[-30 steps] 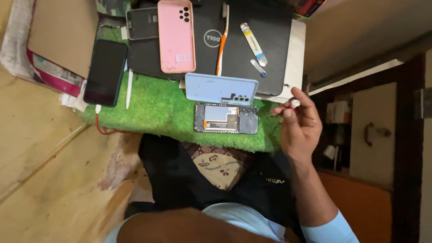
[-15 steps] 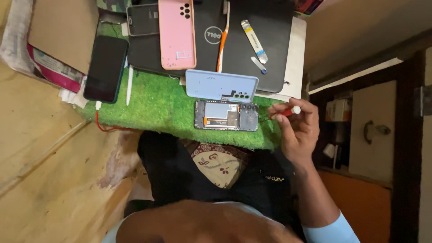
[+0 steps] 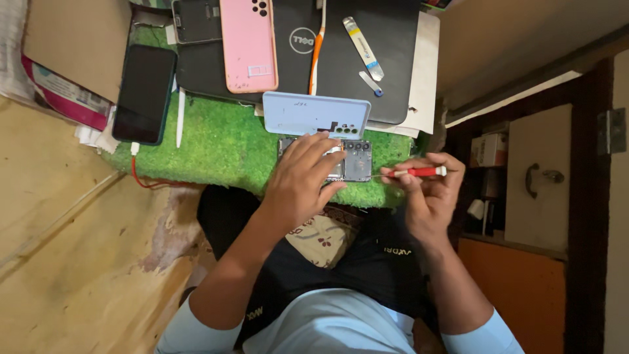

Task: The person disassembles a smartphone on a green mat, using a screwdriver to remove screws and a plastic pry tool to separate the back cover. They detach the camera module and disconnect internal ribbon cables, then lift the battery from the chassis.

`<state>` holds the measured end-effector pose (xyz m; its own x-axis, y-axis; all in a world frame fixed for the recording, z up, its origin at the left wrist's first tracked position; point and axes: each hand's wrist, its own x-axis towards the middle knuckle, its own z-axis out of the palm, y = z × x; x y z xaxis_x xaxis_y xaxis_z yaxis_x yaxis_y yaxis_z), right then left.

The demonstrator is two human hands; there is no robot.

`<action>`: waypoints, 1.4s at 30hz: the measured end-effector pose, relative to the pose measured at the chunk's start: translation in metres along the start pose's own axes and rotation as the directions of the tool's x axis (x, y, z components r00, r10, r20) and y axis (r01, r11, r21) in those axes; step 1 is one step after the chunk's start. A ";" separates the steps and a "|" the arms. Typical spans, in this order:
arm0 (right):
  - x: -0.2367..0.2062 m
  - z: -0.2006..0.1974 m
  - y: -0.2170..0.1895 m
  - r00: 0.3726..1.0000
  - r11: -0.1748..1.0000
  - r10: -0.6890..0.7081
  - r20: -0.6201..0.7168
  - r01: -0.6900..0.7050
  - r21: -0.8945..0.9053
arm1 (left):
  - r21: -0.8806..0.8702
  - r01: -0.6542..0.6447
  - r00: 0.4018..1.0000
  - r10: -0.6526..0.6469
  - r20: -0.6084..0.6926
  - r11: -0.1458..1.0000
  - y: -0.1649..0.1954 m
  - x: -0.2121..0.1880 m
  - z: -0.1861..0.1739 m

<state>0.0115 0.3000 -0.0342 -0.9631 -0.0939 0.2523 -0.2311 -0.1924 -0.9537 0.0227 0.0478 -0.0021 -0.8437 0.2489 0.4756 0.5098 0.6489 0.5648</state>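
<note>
An opened phone point(image 3: 358, 161) with its back removed lies on a green grass-like mat point(image 3: 223, 144). My left hand point(image 3: 303, 178) rests flat on the phone, covering most of its body. My right hand point(image 3: 429, 190) grips a small red-handled screwdriver point(image 3: 419, 172) whose thin tip points left at the phone's right edge. The light blue back cover point(image 3: 308, 117) lies just beyond the phone, touching its far side.
A black closed laptop point(image 3: 367, 52) holds a pink-cased phone point(image 3: 248, 42), an orange tool point(image 3: 316, 49), a small glue tube point(image 3: 362, 47) and a dark phone point(image 3: 196, 19). A black phone point(image 3: 145, 93) on a red cable lies at left. A cupboard door point(image 3: 537, 177) stands right.
My left hand has come into view and settled on the opened phone. My right hand turned the red screwdriver so its tip points at the phone's edge.
</note>
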 end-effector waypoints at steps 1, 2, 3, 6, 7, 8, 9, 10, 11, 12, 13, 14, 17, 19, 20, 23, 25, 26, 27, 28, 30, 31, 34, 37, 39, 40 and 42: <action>0.000 0.003 0.001 1.000 1.000 -0.008 0.012 0.008 -0.017 | -0.007 0.008 1.000 -0.008 -0.006 1.000 -0.001 -0.001 0.002; 0.001 0.006 0.001 0.998 0.998 -0.035 0.058 0.037 -0.042 | -0.014 0.016 1.000 -0.016 -0.012 1.000 -0.002 -0.001 0.003; 0.002 0.009 0.001 0.993 0.996 -0.061 0.106 0.068 -0.065 | -0.014 0.015 1.000 -0.015 -0.009 1.000 -0.003 -0.001 0.004; 0.013 0.017 0.000 0.963 0.982 -0.082 0.256 0.122 -0.144 | -0.017 0.025 1.000 -0.025 0.006 1.000 -0.005 0.000 0.005; 0.019 0.020 -0.001 0.950 0.976 -0.077 0.302 0.134 -0.173 | -0.023 0.035 0.999 -0.034 0.017 0.999 -0.005 0.000 0.005; 0.027 0.022 -0.003 0.935 0.958 -0.073 0.346 0.162 -0.236 | -0.028 0.043 0.999 -0.042 0.028 0.999 -0.005 0.000 0.004; 0.035 0.023 -0.006 0.919 0.935 -0.068 0.388 0.195 -0.296 | -0.023 0.036 0.999 -0.036 0.020 0.999 -0.005 0.001 0.004; 0.044 0.024 -0.010 0.901 0.907 -0.059 0.430 0.228 -0.354 | -0.019 0.031 0.999 -0.031 0.012 0.999 -0.004 0.001 0.004; 0.052 0.026 -0.014 0.885 0.900 -0.017 0.465 0.217 -0.379 | -0.015 0.027 1.000 -0.026 0.004 1.000 -0.005 0.001 0.004; 0.060 0.027 -0.019 0.867 0.891 0.026 0.497 0.205 -0.405 | -0.016 0.030 0.999 -0.030 0.013 0.999 -0.005 0.001 0.004; 0.066 0.030 -0.024 0.846 0.881 0.071 0.528 0.194 -0.430 | -0.017 0.034 0.999 -0.034 0.022 0.999 -0.005 0.002 0.005; 0.072 0.032 -0.030 0.819 0.865 0.093 0.566 0.215 -0.454 | -0.017 0.037 0.999 -0.037 0.028 0.999 -0.006 0.002 0.005; 0.090 0.042 -0.045 0.728 0.775 0.216 0.651 0.278 -0.568 | 0.007 0.048 0.998 -0.048 0.038 0.999 -0.008 0.002 0.008; 0.101 0.051 -0.051 0.668 0.642 0.360 0.651 0.329 -0.693 | 0.017 0.055 0.997 -0.056 0.045 0.998 -0.009 0.002 0.010; 0.106 0.056 -0.052 0.636 0.614 0.408 0.655 0.340 -0.712 | 0.020 0.058 0.997 -0.059 0.051 0.998 -0.009 0.002 0.010; 0.116 0.070 -0.051 0.547 0.569 0.485 0.683 0.396 -0.721 | 0.016 0.059 0.998 -0.060 0.022 0.998 -0.009 0.001 0.012; 0.120 0.075 -0.049 0.497 0.591 0.452 0.741 0.456 -0.666 | 0.004 0.070 0.997 -0.070 0.029 0.998 -0.009 0.001 0.011; 0.122 0.076 -0.047 0.486 0.592 0.450 0.749 0.466 -0.658 | -0.001 0.077 0.996 -0.077 0.033 0.997 -0.009 0.001 0.011; 0.123 0.078 -0.045 0.477 0.592 0.449 0.756 0.475 -0.651 | -0.007 0.076 0.997 -0.076 0.027 0.997 -0.009 0.001 0.010; 0.123 0.079 -0.044 0.467 0.593 0.448 0.762 0.483 -0.644 | -0.013 0.076 0.997 -0.075 0.021 0.997 -0.009 0.002 0.010; 0.123 0.079 -0.041 0.465 0.616 0.408 0.786 0.494 -0.613 | -0.022 0.078 0.997 -0.077 0.018 0.997 -0.008 0.002 0.009; 0.123 0.078 -0.040 0.464 0.628 0.388 0.796 0.500 -0.597 | -0.026 0.081 0.997 -0.080 0.021 0.996 -0.008 0.002 0.008; 0.123 0.077 -0.038 0.482 0.615 0.418 0.770 0.474 -0.631 | -0.034 0.078 0.997 -0.077 0.026 0.996 -0.006 0.003 0.007; 0.122 0.076 -0.035 0.499 0.513 0.579 0.645 0.392 -0.764 | -0.032 0.079 0.996 -0.078 0.033 0.996 -0.006 0.003 0.007; 0.120 0.072 -0.033 0.532 0.583 0.461 0.710 0.422 -0.694 | -0.018 0.077 0.996 -0.076 0.036 0.997 -0.006 0.003 0.008; 0.118 0.068 -0.034 0.545 0.614 0.400 0.736 0.437 -0.657 | -0.008 0.073 0.997 -0.072 0.035 0.997 -0.006 0.003 0.009; 0.113 0.056 -0.036 0.626 0.798 0.296 0.722 0.254 -0.547 | 0.011 0.069 0.997 -0.070 0.034 0.998 -0.007 0.004 0.010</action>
<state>-0.0813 0.2413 0.0379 -0.5714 -0.8206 -0.0063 -0.5041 0.3571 -0.7864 0.0145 0.0516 -0.0110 -0.8823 0.2274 0.4121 0.4484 0.6722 0.5891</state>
